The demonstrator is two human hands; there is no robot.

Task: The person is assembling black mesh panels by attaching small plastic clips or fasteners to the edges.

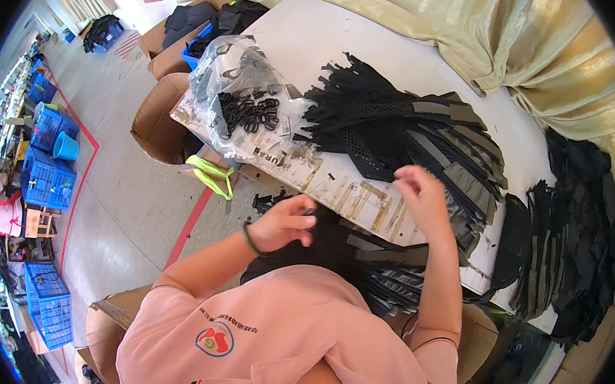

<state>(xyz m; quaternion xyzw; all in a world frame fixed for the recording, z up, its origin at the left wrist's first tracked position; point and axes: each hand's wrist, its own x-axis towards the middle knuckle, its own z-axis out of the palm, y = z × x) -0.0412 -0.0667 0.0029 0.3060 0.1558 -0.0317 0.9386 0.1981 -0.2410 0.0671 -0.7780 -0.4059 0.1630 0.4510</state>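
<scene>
My left hand (285, 225) is closed in front of the table edge, with a small black plastic piece (309, 212) between thumb and forefinger. Over the table, my right hand (422, 197) is half curled, thumb and fingers apart, beside a fanned pile of black and grey fabric straps (371, 117); I make out nothing in it. Several black plastic buckles (249, 111) spill from a clear plastic bag (219, 77) at the table's left end. More black straps (392, 260) lie across my lap, partly hidden by my right forearm.
The white table (320, 27) has a worn, tape-marked front edge. Black pieces (571, 234) hang over its right side. Open cardboard boxes (158, 112) stand at left, near a yellow-green strap (211, 173). Blue crates (48, 179) line the far-left floor; a curtain (472, 32) hangs behind.
</scene>
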